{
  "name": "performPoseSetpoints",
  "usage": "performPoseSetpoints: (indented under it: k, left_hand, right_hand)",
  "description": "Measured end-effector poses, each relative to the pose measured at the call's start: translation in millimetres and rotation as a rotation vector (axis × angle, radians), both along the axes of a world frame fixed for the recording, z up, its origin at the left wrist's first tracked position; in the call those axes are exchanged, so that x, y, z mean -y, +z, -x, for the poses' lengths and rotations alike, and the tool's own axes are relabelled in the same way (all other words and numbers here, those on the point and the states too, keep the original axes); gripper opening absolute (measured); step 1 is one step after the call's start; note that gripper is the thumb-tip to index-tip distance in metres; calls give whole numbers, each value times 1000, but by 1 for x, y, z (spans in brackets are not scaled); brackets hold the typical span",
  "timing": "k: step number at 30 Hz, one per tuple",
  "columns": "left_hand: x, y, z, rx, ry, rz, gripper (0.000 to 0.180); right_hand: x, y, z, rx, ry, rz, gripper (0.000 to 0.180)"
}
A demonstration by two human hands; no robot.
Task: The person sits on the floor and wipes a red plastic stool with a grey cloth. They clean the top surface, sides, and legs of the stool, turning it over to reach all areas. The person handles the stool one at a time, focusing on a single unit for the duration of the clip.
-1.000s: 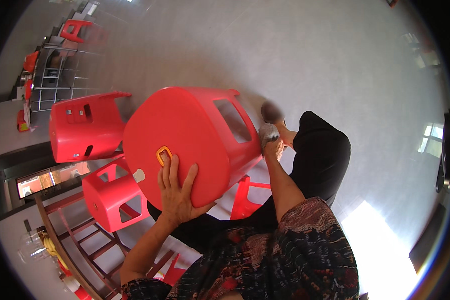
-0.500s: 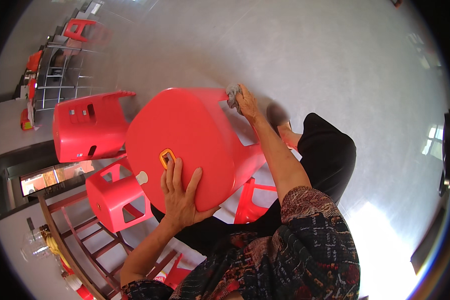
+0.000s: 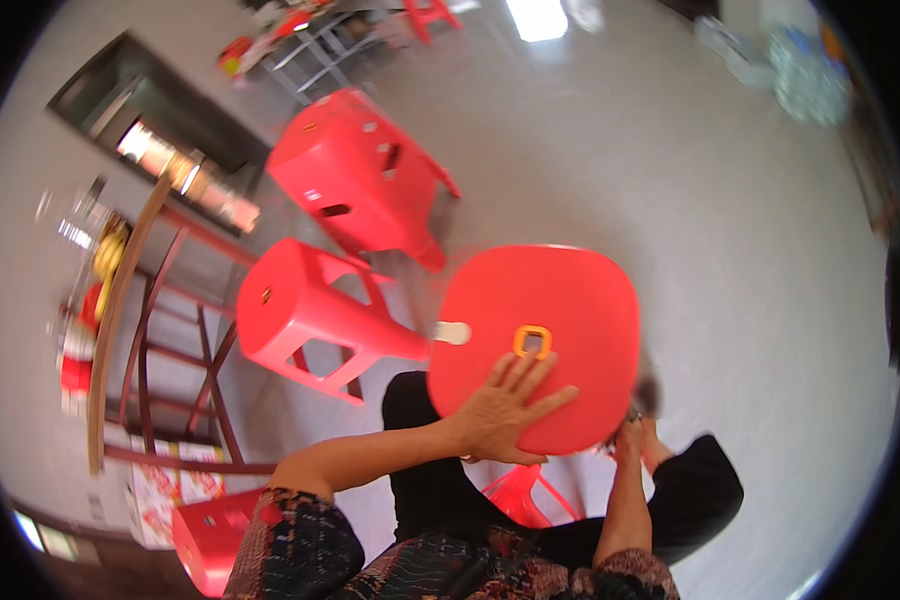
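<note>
Fingers (image 3: pixel 538 385) of the left hand (image 3: pixel 500 415) are spreading wide and pressing flat against the round seat of a red plastic stool (image 3: pixel 535 340), which the person is holding tilted up over the lap, seat facing the camera. Left forearm is crossing the picture from lower left, elbow bent. The right hand (image 3: pixel 630 435) is reaching up to the seat's lower right rim; its fingers are lying behind the rim and blurring, so whether they are gripping cannot be told. Stool legs are mostly hiding behind the seat, one red bar showing below it. An orange rectangular loop-shaped mark (image 3: pixel 532 341) is sitting near the seat's centre, and a small whitish tag (image 3: pixel 452 332) is sticking out at its left edge. Two more red stools (image 3: pixel 310 310) (image 3: pixel 355 170) are standing to the left on the pale floor (image 3: pixel 710 220), beside a dark wooden table frame (image 3: pixel 160 330).
</note>
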State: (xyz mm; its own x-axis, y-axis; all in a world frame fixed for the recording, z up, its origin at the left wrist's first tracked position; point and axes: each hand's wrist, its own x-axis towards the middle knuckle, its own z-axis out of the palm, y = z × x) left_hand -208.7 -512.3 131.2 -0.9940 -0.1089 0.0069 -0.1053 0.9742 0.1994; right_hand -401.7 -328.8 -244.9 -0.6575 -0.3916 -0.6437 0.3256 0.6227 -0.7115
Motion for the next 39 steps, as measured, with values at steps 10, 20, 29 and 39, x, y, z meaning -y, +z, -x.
performPoseSetpoints:
  k: [10,20,29,39]
  left_hand:
    - [0,-5,-11,-74,23,-80,91]
    - [1,-2,-13,-87,12,-98,93]
    - [6,0,-15,-111,29,-190,106]
    - [3,-4,-15,-232,29,-145,98]
  right_hand:
    - [7,191,-14,241,-24,466,38]
    - [-16,272,-52,-62,-90,738,36]
    - [19,328,-94,-1130,315,283,47]
    - [149,352,-12,-1498,519,65,46]
